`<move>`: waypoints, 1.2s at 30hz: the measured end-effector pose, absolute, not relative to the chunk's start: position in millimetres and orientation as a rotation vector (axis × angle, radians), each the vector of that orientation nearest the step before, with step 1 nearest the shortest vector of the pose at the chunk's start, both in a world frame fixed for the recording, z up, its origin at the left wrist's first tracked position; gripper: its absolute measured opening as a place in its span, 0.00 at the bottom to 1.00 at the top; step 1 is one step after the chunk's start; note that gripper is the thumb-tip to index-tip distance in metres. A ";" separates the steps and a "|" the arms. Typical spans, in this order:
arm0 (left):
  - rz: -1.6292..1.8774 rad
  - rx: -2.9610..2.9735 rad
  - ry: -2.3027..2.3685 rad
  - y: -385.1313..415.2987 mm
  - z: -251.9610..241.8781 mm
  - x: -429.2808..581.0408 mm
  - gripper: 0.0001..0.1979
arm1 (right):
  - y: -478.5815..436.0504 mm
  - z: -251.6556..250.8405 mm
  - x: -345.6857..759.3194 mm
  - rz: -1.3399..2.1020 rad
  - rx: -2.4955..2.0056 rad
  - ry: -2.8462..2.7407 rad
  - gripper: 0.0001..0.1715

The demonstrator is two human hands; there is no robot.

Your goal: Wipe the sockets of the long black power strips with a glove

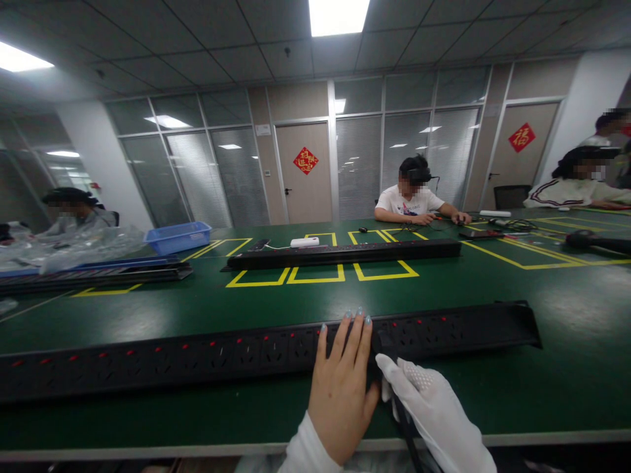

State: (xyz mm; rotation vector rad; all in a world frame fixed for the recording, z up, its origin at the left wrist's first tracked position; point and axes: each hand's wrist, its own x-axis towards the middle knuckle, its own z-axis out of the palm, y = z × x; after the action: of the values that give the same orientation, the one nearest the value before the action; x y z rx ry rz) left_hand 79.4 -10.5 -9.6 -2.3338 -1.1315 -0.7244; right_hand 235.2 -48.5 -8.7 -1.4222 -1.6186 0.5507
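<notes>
A long black power strip (pixel 192 358) with a row of sockets and small red lights or switches lies across the near side of the table. My left hand (pixel 344 381) is bare and rests flat on the strip, fingers stretched out. Right beside it, my right hand (pixel 428 401), in a white glove, is closed around a black plug (pixel 384 343). The plug is at a socket of the strip; how far in it sits is hidden. From my right hand a black cable (pixel 410 433) runs down over the table's near edge.
A second black strip (pixel 345 255) lies farther back on the green table (pixel 197 309), by yellow tape outlines and a white device (pixel 304 242). At left are a blue bin (pixel 178 238), plastic wrap (pixel 98 246) and more strips (pixel 98 276). Several people sit around.
</notes>
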 end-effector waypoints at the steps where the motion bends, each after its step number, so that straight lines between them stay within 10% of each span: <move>1: -0.728 -2.338 -1.135 -10.6 -9.5 79.4 0.34 | -50.2 -4.5 233.2 0.573 -1.431 -1.602 0.30; 36: -0.751 -2.332 -1.143 -11.8 -6.0 80.2 0.35 | -58.1 12.9 270.3 1.063 -1.419 -1.182 0.37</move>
State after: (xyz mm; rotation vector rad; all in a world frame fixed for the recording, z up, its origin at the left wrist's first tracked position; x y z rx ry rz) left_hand 80.2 -11.8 -6.0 -2.3324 -1.1426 -0.7514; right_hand 270.3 -58.1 12.9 -1.4190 -1.1821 1.0628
